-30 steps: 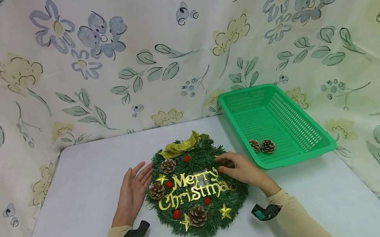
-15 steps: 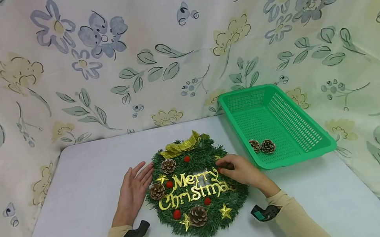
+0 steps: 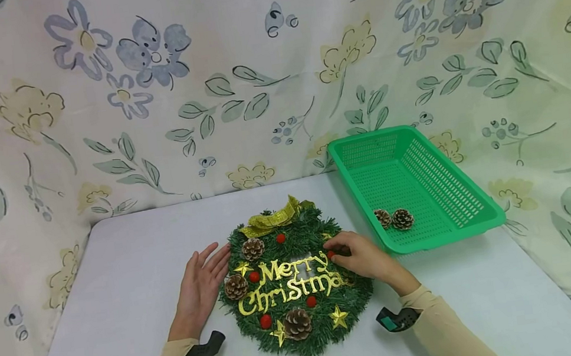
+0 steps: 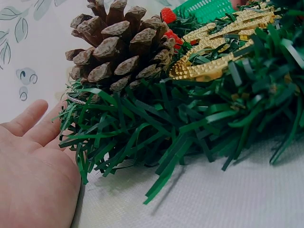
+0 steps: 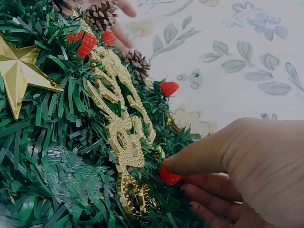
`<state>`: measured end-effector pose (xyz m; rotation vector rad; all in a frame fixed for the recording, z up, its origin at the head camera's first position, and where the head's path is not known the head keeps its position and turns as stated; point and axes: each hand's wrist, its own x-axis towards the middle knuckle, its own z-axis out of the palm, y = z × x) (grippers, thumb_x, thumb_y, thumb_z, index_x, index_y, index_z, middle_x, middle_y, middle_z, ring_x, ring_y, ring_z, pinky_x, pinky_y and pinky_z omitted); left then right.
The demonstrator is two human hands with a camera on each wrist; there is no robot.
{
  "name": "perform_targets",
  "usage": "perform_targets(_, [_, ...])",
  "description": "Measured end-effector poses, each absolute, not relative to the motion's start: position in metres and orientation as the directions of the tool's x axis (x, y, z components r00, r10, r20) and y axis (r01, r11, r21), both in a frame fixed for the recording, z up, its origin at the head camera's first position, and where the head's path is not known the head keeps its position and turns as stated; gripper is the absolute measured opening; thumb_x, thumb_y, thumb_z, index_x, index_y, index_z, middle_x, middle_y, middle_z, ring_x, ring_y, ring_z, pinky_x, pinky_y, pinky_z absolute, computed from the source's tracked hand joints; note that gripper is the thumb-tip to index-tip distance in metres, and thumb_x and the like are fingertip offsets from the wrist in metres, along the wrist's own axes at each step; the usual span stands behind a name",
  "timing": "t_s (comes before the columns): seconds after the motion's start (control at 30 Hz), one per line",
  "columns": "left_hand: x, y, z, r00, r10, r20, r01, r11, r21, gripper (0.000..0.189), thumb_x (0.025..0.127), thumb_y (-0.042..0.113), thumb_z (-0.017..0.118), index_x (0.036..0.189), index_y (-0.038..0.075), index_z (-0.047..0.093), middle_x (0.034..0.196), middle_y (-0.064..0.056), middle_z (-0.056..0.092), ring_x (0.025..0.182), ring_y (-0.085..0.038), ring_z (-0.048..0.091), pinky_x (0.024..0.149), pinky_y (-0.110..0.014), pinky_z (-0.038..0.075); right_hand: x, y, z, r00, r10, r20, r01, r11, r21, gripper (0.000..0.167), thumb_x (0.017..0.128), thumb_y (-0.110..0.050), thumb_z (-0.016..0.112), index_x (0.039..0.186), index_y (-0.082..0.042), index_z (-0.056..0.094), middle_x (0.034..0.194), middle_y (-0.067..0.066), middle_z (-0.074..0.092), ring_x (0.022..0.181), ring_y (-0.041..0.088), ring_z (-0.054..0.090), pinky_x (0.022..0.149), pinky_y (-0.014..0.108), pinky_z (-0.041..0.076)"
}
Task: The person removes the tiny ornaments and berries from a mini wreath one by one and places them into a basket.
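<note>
A green tinsel wreath [image 3: 313, 339] lies on the table in front of me, with a gold "Merry Christmas" sign [image 5: 127, 154] across its middle. Pine cones [image 4: 118, 50], red berries and gold stars [image 3: 338, 317] decorate it. At the wreath's right side, the thumb and fingers of my right hand [image 3: 365, 257] pinch a red berry [image 5: 169, 175]; the right wrist view has the thumb tip against it, with the other fingers partly hidden below. My left hand [image 3: 200, 289] is palm up along the left edge, its straight fingers reaching the tinsel.
A green plastic basket [image 3: 435, 241] stands tilted at the back right, with two loose pine cones [image 3: 403, 219] inside. The table [image 3: 131, 268] is white. A flower-patterned cloth [image 3: 237, 136] hangs behind and at both sides. A gold ribbon bow [image 3: 271, 220] tops the wreath.
The fingertips of my right hand have drawn slightly down on the wreath, uncovering a bit of gold above them and more of the red berry. My left hand and the wreath stay in place.
</note>
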<state>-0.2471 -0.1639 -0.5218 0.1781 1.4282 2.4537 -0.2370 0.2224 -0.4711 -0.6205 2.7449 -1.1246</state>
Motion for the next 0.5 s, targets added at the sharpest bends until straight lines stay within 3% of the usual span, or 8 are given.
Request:
perform_targets(0.2, [-0.2476,-0.1640,-0.5226,-0.949,0.312,-0.043,-0.190,-0.460,0.867,0.072,0.111,0.053,0.020,0.163,0.005,0.005,0.170,-0.022,0.013,0.158,-0.029,0.016,0.113,-0.019,0.042,-0.2366,0.2211,-0.4717,-0.922,-0.385,0.038,-0.300,0.651,-0.698,0.021,0.096,-0.007,0.068,0.116,-0.006,0.073,0.109,0.007,0.069,0.096,0.017,0.066,0.081,0.027,0.057])
perform_targets(0.5, [-0.2480,-0.1642,-0.5223,-0.951,0.306,-0.054,-0.197,-0.460,0.866,0.072,0.111,0.053,0.022,0.163,0.006,0.006,0.170,-0.020,0.015,0.154,-0.017,0.032,0.115,-0.020,0.041,-0.2370,0.2211,-0.4706,-0.918,-0.397,0.024,-0.304,0.663,-0.684,0.021,0.096,-0.009,0.069,0.117,-0.008,0.073,0.111,0.006,0.069,0.097,0.017,0.065,0.081,0.027,0.056])
